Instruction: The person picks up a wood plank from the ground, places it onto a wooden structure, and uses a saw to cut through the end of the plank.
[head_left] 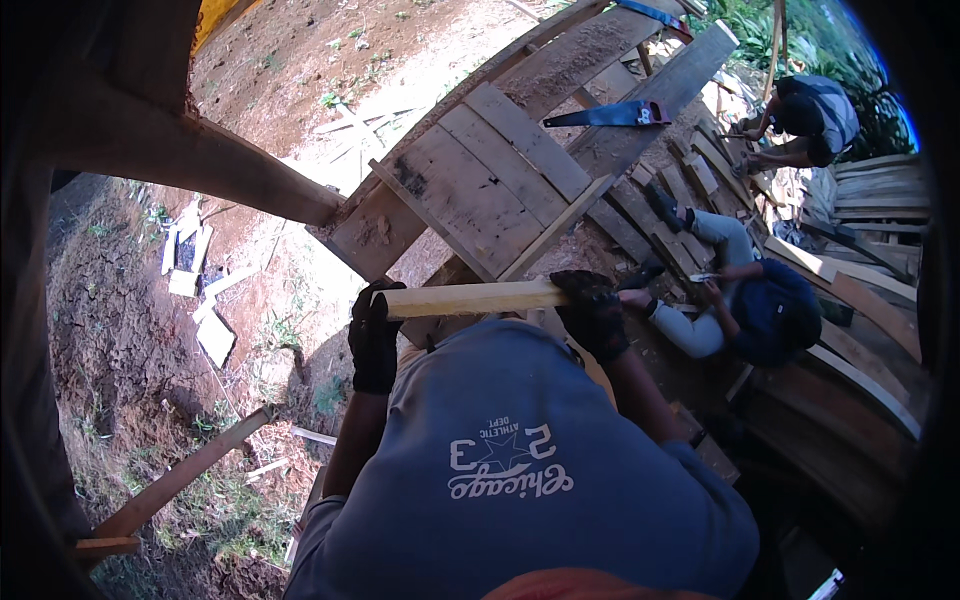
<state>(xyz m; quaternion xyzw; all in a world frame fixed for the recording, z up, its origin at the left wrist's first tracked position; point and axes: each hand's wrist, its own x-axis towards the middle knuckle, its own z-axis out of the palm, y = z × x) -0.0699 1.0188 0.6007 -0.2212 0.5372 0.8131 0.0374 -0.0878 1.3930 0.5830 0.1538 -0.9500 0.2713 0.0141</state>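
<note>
A pale wooden batten (475, 298) is held crosswise in front of my body. My left hand (371, 335), in a dark glove, is closed round its left end. My right hand (594, 312), also gloved, grips the right end. Just beyond the batten lies a panel of several boards (480, 175) with a strip along each side, resting on the plank workbench (375, 235). A handsaw (605, 115) with a blue blade and a dark red handle rests on a long plank farther to the right.
Another blue saw (650, 12) lies at the bench's far end. To the right, a person in dark clothes (770, 310) sits among loose boards, and another person (815, 115) bends farther back. A timber beam (230, 165) crosses at left. Wood offcuts (215, 335) lie on the earth.
</note>
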